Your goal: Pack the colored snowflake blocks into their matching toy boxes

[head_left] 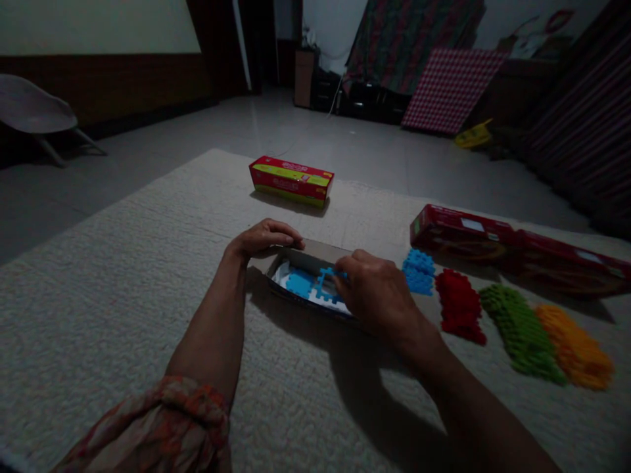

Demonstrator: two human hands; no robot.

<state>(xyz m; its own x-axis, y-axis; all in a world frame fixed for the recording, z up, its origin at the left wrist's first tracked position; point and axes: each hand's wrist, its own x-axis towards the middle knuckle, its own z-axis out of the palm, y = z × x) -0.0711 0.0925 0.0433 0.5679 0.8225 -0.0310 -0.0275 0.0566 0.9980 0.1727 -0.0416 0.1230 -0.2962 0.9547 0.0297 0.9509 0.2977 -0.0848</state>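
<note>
An open shallow box (325,249) stands on the pale mat in front of me. At its far left corner my left hand (266,238) is closed on the rim, fingers bent over the edge. Above the right part of the box my right hand (377,289) pinches a blue notched square frame piece (323,291). A flat blue notched piece (300,284) lies inside on white lining. The right end of the box is hidden behind my right hand. Just beyond that hand sits a stack of blue notched pieces (419,270).
To the right lie stacks of red pieces (459,305), green pieces (522,332) and orange pieces (574,345). Two dark red boxes (463,236) stand behind them. A red and yellow carton (292,180) is farther back on the mat (123,282). A chair (37,108) stands at far left.
</note>
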